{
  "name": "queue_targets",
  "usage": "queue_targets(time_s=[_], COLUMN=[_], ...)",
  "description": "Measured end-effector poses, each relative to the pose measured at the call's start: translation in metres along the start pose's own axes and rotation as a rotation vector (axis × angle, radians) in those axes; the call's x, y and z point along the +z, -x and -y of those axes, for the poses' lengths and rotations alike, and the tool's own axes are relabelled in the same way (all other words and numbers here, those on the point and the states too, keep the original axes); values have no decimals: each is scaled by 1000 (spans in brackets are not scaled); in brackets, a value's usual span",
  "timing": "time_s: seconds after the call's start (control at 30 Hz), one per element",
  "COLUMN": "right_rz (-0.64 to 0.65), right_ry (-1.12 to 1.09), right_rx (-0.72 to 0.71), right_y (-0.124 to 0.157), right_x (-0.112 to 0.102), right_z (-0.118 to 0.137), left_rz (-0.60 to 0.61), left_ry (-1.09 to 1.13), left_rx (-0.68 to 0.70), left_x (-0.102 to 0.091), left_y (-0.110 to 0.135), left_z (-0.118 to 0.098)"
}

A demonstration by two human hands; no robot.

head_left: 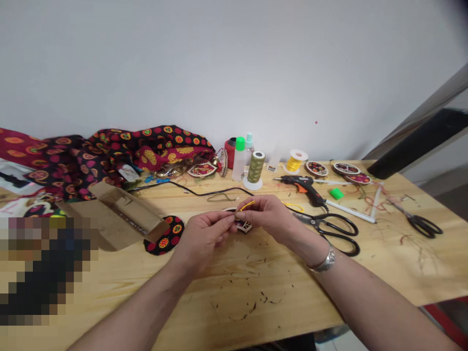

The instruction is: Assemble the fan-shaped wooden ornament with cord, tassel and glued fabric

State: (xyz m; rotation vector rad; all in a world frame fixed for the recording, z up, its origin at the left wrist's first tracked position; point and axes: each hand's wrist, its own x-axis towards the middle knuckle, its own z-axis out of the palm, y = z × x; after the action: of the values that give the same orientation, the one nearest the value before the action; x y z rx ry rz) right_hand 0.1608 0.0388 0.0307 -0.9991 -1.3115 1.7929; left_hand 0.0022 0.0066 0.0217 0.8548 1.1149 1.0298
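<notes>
Over the middle of the table my two hands meet, fingertips close together. My right hand [268,217] is closed in a pinch, and a short length of yellow cord [247,205] sticks up from its fingers. Thumb against forefinger, my left hand [203,236] is closed too; what lies between those fingertips is hidden. Just beneath and behind the fingers is a patterned piece with a white edge [243,226], partly covered by them. Black-handled scissors [334,226] lie to the right of my right hand. A round piece of dark patterned fabric [168,236] lies left of my left hand.
An open cardboard box [124,219] and heaped patterned cloth [157,146] occupy the left. Behind stand a green-capped bottle [239,161], an olive thread cone [256,168] and a yellow cord spool [294,162]. A glue gun [303,187] and smaller scissors [420,222] lie right.
</notes>
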Motion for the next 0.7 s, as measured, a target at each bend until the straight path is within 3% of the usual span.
queue_targets(time_s=[0.2, 0.7], right_rz=[-20, -19], right_ry=[-17, 29], right_rx=[8, 42], right_y=[0, -2], right_x=[0, -3], right_z=[2, -1], left_rz=[11, -41], left_ry=[-96, -14], left_rx=[49, 80], left_x=[-1, -3], left_y=[0, 1], left_z=[1, 2])
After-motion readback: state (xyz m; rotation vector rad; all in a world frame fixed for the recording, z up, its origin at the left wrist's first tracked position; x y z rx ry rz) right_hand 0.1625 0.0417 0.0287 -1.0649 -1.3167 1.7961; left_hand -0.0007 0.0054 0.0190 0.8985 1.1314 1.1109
